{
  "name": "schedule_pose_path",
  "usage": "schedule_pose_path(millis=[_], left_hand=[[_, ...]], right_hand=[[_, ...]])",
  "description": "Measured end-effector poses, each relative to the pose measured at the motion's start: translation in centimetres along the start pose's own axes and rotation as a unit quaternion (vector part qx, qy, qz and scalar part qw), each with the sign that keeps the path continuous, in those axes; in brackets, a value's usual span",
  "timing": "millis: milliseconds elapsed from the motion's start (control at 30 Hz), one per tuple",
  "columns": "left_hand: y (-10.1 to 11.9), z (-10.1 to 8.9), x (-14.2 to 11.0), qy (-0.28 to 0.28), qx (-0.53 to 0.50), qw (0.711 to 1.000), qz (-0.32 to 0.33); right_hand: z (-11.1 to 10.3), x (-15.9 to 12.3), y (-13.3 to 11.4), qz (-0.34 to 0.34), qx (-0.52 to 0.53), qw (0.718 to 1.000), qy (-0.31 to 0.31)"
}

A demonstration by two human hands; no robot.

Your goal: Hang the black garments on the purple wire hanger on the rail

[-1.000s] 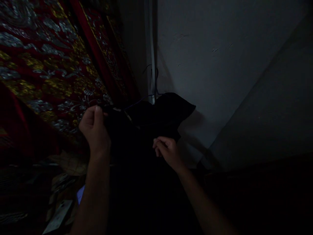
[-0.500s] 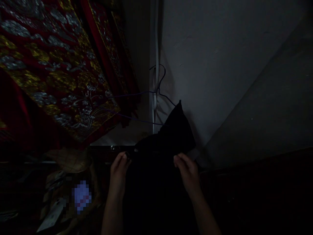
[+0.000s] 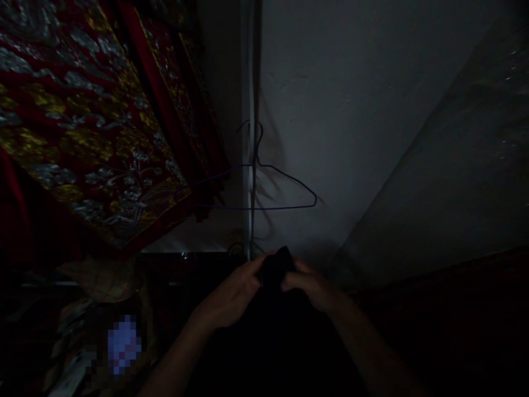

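Observation:
The scene is very dark. A black garment [image 3: 276,270] is bunched between both hands low in the middle of the view. My left hand [image 3: 235,292] grips its left side with closed fingers. My right hand [image 3: 314,286] pinches its right side, close to the left hand. The rest of the garment hangs down into shadow between my forearms. Above the hands a thin wire hanger [image 3: 264,187] hangs bare against the wall.
A red cloth with gold and silver embroidery [image 3: 91,127] hangs at the upper left. A pale wall [image 3: 351,110] with a vertical white pipe [image 3: 248,82] fills the back. Cluttered items [image 3: 103,314] lie at the lower left. The right side is dark.
The black garment has come off the hanger, which now hangs bare. Both hands dropped lower and came together, bunching the garment between them.

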State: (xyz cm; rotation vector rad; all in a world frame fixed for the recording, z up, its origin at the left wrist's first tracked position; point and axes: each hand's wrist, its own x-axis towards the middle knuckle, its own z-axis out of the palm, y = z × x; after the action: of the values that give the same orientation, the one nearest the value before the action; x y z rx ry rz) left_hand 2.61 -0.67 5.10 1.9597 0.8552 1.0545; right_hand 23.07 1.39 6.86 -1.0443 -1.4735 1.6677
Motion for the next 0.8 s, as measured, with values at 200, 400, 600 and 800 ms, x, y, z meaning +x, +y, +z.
schedule_pose_path(millis=[200,400,600,800], left_hand=[[-1.8,-1.0,-1.9,-0.118,0.023,0.987,-0.106],[-3.1,-5.7,-2.7,0.06,0.102,0.988,-0.104],[-4.2,-12.0,-3.9,0.173,0.101,0.96,-0.196],[-2.8,-14.3,-2.3,0.105,0.247,0.952,-0.146]], right_hand=[[-3.5,1.0,-4.5,-0.176,-0.254,0.951,-0.012],[-4.8,7.9,-4.0,-0.317,-0.249,0.892,0.206],[-5.6,12.7,-1.7,-0.192,-0.23,0.943,0.144],[-8.3,8.5,-2.3,-0.184,-0.266,0.916,0.238]])
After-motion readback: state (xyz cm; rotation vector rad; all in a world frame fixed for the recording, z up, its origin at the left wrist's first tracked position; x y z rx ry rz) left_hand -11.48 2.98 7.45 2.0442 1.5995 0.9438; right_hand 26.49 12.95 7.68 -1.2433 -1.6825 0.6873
